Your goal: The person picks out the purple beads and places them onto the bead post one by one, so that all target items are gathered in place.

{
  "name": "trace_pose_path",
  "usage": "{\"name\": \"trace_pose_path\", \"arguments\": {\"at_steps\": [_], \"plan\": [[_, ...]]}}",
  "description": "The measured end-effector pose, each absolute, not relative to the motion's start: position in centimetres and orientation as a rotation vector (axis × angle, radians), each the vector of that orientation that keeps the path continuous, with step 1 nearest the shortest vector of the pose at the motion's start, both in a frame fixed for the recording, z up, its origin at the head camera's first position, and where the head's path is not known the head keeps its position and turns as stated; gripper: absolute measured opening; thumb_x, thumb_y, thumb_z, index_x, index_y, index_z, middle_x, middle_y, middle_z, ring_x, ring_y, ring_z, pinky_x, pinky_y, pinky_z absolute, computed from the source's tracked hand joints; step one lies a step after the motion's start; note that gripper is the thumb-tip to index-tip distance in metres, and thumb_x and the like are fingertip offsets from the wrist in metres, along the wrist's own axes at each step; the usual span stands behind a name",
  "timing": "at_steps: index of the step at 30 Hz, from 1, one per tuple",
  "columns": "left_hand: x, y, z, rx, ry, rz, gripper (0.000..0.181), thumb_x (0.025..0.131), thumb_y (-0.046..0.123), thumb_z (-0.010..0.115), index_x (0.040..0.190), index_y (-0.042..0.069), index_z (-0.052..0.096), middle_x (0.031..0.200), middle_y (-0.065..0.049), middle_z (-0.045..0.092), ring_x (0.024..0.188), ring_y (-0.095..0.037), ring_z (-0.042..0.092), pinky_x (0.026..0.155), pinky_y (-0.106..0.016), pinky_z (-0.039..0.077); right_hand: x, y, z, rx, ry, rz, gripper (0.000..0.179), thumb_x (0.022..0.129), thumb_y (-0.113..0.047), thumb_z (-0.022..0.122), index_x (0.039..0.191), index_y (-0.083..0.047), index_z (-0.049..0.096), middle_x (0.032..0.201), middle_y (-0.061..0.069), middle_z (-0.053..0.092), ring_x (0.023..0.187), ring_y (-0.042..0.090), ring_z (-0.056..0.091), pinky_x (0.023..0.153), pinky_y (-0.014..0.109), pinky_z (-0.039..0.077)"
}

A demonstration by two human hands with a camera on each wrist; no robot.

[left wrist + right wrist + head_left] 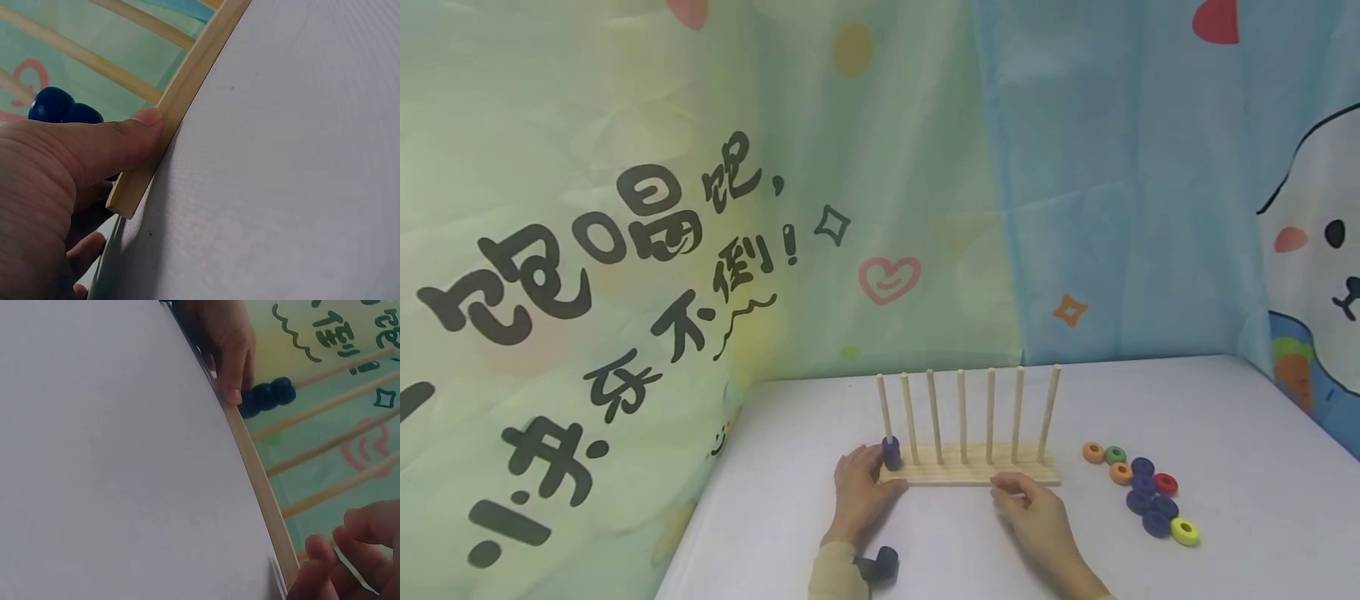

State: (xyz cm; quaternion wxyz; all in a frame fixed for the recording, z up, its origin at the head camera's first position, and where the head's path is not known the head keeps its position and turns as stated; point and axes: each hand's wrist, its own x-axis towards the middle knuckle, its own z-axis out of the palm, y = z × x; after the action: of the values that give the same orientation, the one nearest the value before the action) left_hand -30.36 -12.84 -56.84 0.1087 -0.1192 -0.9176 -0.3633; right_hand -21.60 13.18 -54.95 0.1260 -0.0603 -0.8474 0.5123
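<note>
A wooden peg rack (970,475), with several upright pegs on a flat base, stands on the table. Dark blue beads (891,452) are stacked low on its leftmost peg; the right wrist view shows the same beads (269,397). My left hand (859,492) holds the left end of the base. In the left wrist view its thumb (140,125) presses the front edge, and its other fingers are partly hidden behind. Near the front edge, right of the middle, is my right hand (1033,517). Its fingers (322,550) are loosely bent, with nothing visible between them.
Right of the rack lie loose rings: orange (1093,452), green (1116,455), red (1166,484), yellow (1185,532) and several dark blue ones (1156,522). A printed curtain (887,167) hangs behind the white table (760,517). A black wrist device (880,565) sits by the left sleeve.
</note>
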Motion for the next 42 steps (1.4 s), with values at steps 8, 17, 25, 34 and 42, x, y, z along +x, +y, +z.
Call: {"name": "trace_pose_path", "arguments": {"at_steps": [8,17,25,34,42], "plan": [[-30.2,-12.9,-57.0,-0.340,-2.716,-1.108,0.058,0.073,0.034,0.081,0.125,0.014,0.065,0.126,-0.006,0.066,0.132,-0.035,0.045,0.116,-0.060,0.016,-21.1,14.2,-55.0,-0.231,-2.468,1.397,0.017,0.089,-0.013,0.070,0.105,-0.010,0.071,0.102,0.009,0.072,0.059,0.005,0.052,0.057,0.020,0.045],[-30.5,-12.8,-56.6,-0.357,-2.682,-1.097,0.052,0.073,0.032,0.081,0.122,0.018,0.066,0.125,-0.005,0.067,0.131,-0.036,0.046,0.115,-0.061,0.016,-21.3,14.9,-54.6,-0.240,-2.358,1.326,0.015,0.084,-0.008,0.073,0.099,-0.011,0.072,0.092,0.005,0.074,0.053,0.003,0.051,0.048,0.020,0.043],[-30.5,-12.9,-56.7,-0.353,-2.690,-1.105,0.056,0.074,0.033,0.081,0.124,0.017,0.065,0.127,-0.004,0.066,0.132,-0.035,0.045,0.116,-0.059,0.015,-21.3,15.7,-54.6,-0.356,-2.277,1.256,0.014,0.082,-0.008,0.074,0.095,-0.013,0.073,0.080,0.002,0.073,0.054,0.003,0.053,0.048,0.020,0.043],[-30.3,-13.0,-56.8,-0.347,-2.688,-1.119,0.056,0.073,0.033,0.082,0.124,0.016,0.066,0.126,-0.005,0.066,0.132,-0.035,0.045,0.116,-0.060,0.015,-21.2,17.6,-54.5,-0.390,-2.298,1.054,0.014,0.082,-0.011,0.075,0.095,-0.012,0.073,0.087,0.003,0.073,0.058,0.003,0.054,0.050,0.022,0.040],[-30.3,-12.9,-56.6,-0.349,-2.686,-1.110,0.057,0.073,0.033,0.082,0.124,0.015,0.065,0.127,-0.005,0.066,0.131,-0.035,0.046,0.116,-0.060,0.016,-21.1,19.2,-54.3,-0.445,-2.323,0.977,0.015,0.083,-0.015,0.074,0.098,-0.013,0.073,0.088,0.002,0.074,0.066,0.010,0.056,0.053,0.024,0.040]]}}
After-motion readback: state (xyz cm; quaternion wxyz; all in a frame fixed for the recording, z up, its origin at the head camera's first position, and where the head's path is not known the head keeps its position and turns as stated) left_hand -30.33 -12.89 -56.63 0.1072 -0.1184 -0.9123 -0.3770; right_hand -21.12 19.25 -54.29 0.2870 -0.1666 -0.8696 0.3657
